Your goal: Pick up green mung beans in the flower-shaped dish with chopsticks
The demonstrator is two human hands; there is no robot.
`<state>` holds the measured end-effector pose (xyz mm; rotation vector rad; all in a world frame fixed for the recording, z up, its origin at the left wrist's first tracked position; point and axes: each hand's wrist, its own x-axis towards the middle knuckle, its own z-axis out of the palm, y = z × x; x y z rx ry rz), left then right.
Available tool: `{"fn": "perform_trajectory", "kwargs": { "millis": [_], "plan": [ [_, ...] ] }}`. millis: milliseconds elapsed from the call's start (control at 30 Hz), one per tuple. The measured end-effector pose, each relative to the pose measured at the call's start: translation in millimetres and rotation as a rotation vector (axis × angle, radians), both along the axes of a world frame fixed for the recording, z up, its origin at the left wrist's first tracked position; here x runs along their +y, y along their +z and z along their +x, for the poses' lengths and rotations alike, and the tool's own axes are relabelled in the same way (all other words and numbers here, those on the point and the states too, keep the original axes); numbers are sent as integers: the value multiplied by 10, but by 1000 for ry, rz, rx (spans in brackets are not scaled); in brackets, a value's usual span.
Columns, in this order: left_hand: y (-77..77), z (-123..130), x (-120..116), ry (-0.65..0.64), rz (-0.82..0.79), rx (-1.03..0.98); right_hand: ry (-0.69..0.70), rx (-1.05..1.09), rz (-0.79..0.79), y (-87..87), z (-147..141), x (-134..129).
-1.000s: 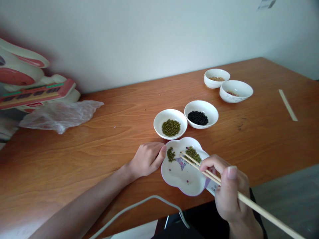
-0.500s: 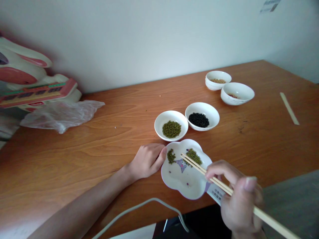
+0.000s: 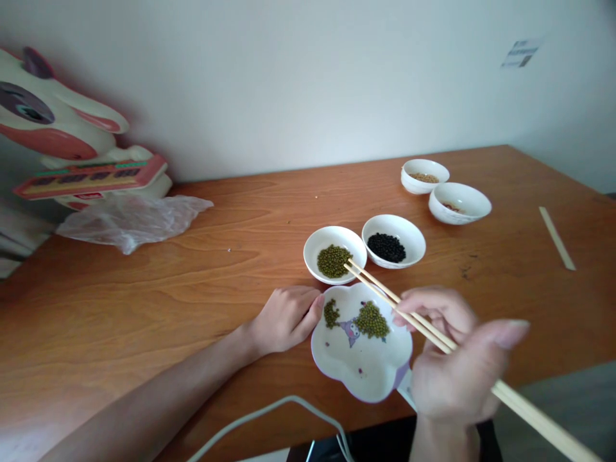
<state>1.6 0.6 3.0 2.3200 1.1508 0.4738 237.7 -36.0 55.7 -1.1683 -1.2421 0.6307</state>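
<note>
Chopsticks (image 3: 436, 333) slant from the right hand (image 3: 450, 378), whose fingers close on them, to tips at the right side of a white bowl (image 3: 312, 247) of green beans; whether a bean sits between the tips, I cannot tell. The left hand (image 3: 289, 321) has its fingers folded in and its thumb at the left rim of a flower-shaped dish (image 3: 380, 359); whether they pinch that rim is hidden. The dish lies by the table's (image 3: 240, 269) near edge, holding two patches of green beans (image 3: 371, 320). A bowl of black beans (image 3: 409, 237) stands right beside the green-bean bowl. Toward the far right corner are two more white bowls (image 3: 462, 215), and a pale strip (image 3: 557, 239) lies near the right edge.
</note>
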Motion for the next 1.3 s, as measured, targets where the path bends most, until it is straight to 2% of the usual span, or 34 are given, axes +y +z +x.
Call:
{"fn": "perform_trajectory", "kwargs": {
  "millis": [67, 133, 233, 333, 567, 700, 933, 1300],
  "plan": [
    [5, 2, 0, 2, 0, 3, -26, -22, 68, -45, 141, -83],
    [11, 6, 2, 4, 2, 5, -48, -71, 61, -60, 309, -202],
    [13, 9, 6, -2, 14, -4, 49, -149, -11, -47, 506, -369],
    [1, 5, 6, -6, 21, -22, 161, -202, -97, -62, 580, -474],
    [-32, -3, 10, -8, 19, -5, 251, -246, -190, -259, 547, -579],
    [-21, 0, 12, -16, 17, -14, 236, -195, -211, -307, 457, -581],
    [-13, 6, 15, -15, 22, -31, 104, -115, -341, -195, 233, -600],
    [-17, 2, 14, -12, 42, -19, 126, -113, -352, -134, 210, -580]
  ]
}}
